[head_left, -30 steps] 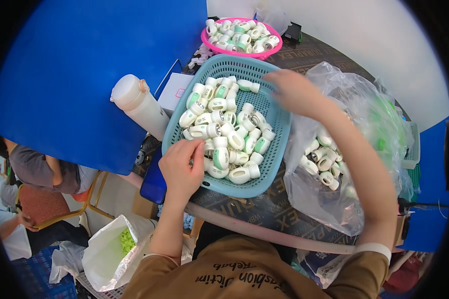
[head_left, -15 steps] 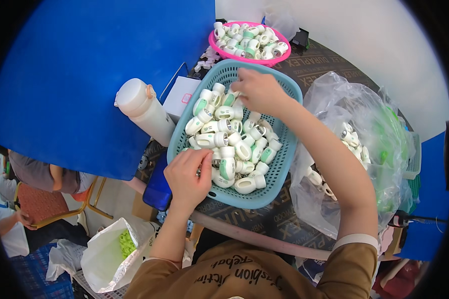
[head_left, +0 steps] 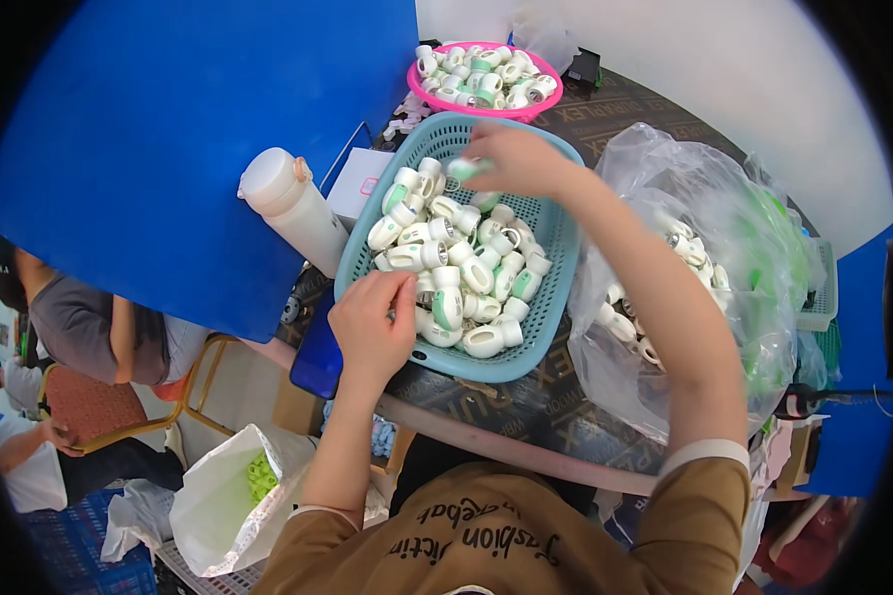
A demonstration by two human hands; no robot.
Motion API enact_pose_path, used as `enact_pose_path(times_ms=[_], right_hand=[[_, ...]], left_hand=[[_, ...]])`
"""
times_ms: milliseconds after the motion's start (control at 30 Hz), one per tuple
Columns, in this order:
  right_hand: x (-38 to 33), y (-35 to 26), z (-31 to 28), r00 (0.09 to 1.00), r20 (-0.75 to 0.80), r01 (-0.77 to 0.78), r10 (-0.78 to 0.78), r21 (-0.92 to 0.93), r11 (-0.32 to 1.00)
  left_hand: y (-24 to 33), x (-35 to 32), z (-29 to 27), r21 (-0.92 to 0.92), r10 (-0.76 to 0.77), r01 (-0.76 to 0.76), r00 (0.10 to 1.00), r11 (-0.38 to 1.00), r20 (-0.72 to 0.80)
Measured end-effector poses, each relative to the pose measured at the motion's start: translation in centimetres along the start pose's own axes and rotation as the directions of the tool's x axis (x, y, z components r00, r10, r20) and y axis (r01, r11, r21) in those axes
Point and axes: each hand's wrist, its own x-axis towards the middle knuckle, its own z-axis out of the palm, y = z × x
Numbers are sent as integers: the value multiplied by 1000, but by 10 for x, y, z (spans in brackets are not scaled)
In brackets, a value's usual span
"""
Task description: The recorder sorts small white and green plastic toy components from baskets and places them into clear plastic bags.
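My right hand [head_left: 516,159] is raised over the far end of the teal basket [head_left: 556,223], thumb and fingers pinched on one small white-and-green plastic piece [head_left: 463,169]. That piece sits clear above the heap, not touching it. My left hand [head_left: 372,327] is at the basket's near-left rim, fingers curled and closed together, fingertips down among the white-and-green plastic parts [head_left: 456,273]; cannot tell whether a part is gripped there. The basket rests on the bench [head_left: 526,407], filled with a loose pile of those parts. Beyond it: a pink bowl [head_left: 486,104] holding more of the same. To my right: a clear plastic bag [head_left: 704,248] with further parts inside, its edge just beside the basket. A white bottle [head_left: 293,208] lies tilted left of the basket, near a small white box [head_left: 359,188].
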Motion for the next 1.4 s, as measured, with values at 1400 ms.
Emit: enact_pose_path(times_ms=[1400], right_hand=[[-103,-20,-23,969,210,-184,132,255,949]], left_hand=[[91,-91,18,-72,399,-392,898,917,185]])
